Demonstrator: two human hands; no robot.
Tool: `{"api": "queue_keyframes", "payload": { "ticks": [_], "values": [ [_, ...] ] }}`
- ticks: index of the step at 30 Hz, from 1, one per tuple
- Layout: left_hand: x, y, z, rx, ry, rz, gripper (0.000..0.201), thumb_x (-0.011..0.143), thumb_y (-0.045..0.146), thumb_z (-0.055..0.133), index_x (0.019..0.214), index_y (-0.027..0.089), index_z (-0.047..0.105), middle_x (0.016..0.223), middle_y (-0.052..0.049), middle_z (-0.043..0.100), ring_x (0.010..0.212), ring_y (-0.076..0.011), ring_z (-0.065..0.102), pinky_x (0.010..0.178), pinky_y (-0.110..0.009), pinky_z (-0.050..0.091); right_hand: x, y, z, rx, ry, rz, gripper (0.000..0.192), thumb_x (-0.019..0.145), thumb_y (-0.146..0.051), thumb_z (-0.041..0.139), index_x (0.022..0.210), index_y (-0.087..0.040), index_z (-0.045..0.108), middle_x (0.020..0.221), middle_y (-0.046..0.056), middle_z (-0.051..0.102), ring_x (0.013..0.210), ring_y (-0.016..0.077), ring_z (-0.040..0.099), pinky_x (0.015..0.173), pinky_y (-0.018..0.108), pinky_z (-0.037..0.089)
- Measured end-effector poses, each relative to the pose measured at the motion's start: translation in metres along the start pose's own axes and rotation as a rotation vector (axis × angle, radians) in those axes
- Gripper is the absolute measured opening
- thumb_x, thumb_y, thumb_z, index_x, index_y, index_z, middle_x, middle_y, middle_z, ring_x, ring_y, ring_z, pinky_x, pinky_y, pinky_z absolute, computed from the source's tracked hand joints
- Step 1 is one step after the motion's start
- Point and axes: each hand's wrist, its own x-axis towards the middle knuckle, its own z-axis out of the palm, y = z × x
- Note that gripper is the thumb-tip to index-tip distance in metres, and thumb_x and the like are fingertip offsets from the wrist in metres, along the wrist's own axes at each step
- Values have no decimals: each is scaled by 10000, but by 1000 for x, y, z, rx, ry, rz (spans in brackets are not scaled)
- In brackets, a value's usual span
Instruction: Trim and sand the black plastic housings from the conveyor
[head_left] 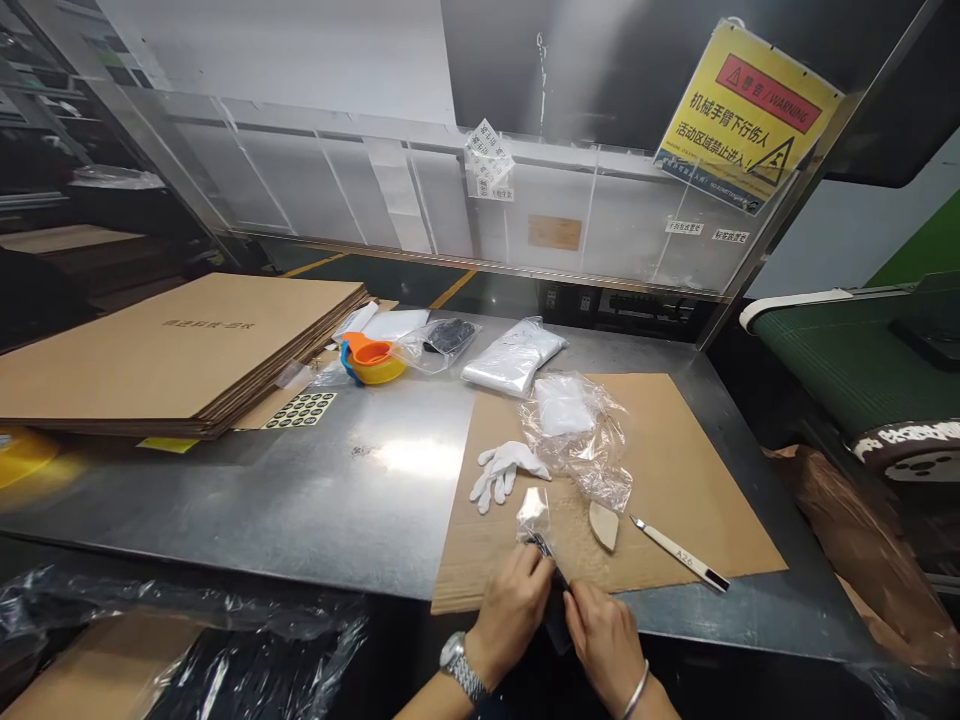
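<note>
My left hand, with a watch at the wrist, is closed at the near edge of the cardboard sheet, its fingers pinched at the upper end of a dark, narrow object. My right hand grips the same object from the right side; its kind is partly hidden by my fingers. Just beyond my left fingertips lies a small clear plastic bag. A white glove rests behind it. To the right are a beige wedge-shaped piece and a white pen-like craft knife marked A26.
Under these things is a cardboard sheet on a metal table. Crumpled clear film with a white packet and plastic-wrapped bundles lie behind. Left are an orange-and-yellow tape roll and stacked cardboard. A green conveyor stands right.
</note>
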Motion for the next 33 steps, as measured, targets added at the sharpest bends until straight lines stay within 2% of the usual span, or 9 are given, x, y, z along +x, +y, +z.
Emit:
{"api": "queue_keyframes", "payload": {
  "ticks": [5,8,11,16,19,23,26,29,33],
  "values": [
    [3,2,-15,11,10,54,184,864,140,411,836,193,585,737,-39,595,669,-185,552,572,-284,416,13,1,-12,13,8,68,376,894,-248,282,1209,-102,425,630,37,656,583,201,630,528,249,387],
    [5,3,-25,14,25,31,217,866,102,371,879,170,576,695,-49,603,632,-191,563,538,-284,399,20,-4,-23,0,8,90,357,878,-186,290,1203,-117,419,605,9,640,582,187,626,521,234,392],
    [4,13,-33,-43,-14,137,209,867,125,385,831,197,578,670,-20,620,612,-162,580,545,-256,411,22,-17,-34,-41,-6,68,352,836,-137,356,1171,-150,463,721,39,661,680,189,639,566,229,389],
    [9,21,-50,-89,-101,52,222,868,135,374,796,187,578,704,-40,649,657,-173,613,579,-261,432,31,-33,-60,-57,-67,14,213,861,-205,392,817,-190,600,648,42,627,615,169,597,538,224,315],
    [22,16,-64,-79,-131,-1,203,845,106,398,852,185,585,735,-38,666,683,-177,628,586,-259,435,43,-35,-82,6,-149,-55,278,819,-229,475,551,-187,536,500,6,545,519,135,529,514,220,273],
    [40,13,-82,-75,-176,-2,179,837,135,429,842,199,597,701,-15,672,656,-174,632,564,-250,419,53,-38,-114,155,-189,-148,105,730,-142,538,649,-188,587,542,-18,535,547,116,484,551,224,273],
    [52,18,-96,-64,-169,4,200,855,176,409,851,200,607,721,-29,677,683,-189,631,580,-264,415,53,-39,-133,326,-194,-165,146,714,-128,529,808,-209,606,526,-61,492,502,89,420,543,214,276],
    [62,27,-107,-162,-158,29,211,849,184,412,848,203,622,741,-26,682,694,-174,623,602,-255,420,48,-30,-145,541,-167,-91,143,718,-187,537,851,-202,587,487,-81,450,452,78,381,498,207,273],
    [75,45,-111,-538,-131,-24,211,836,210,444,815,188,653,623,4,653,574,-127,584,530,-212,427,32,-4,-137,896,-47,104,284,777,-447,478,911,-197,498,545,-74,492,414,61,373,437,190,264]
  ]
}}
